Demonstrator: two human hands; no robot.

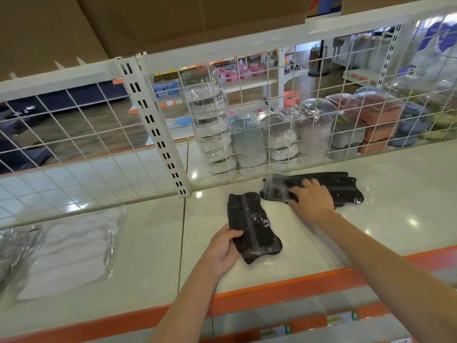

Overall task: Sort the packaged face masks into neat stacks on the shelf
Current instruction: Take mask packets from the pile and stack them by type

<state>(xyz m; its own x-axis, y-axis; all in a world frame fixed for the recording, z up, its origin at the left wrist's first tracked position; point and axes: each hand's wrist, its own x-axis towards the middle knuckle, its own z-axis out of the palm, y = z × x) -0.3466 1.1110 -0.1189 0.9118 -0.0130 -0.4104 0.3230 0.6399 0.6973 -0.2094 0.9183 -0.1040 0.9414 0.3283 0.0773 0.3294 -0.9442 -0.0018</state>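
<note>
Two hands on a shelf: left hand grips one black mask pack; right hand presses flat on a pile.

No readable text anywhere. Small price tags on an orange shelf edge across the aisle, too blurred to read. Green and white labels along the orange strip of the lower shelf, print too small to make out. Clear wrap on the black masks bare of any legible brand or number. Same for the white masks at left. Cardboard boxes overhead plain, unmarked.
</note>
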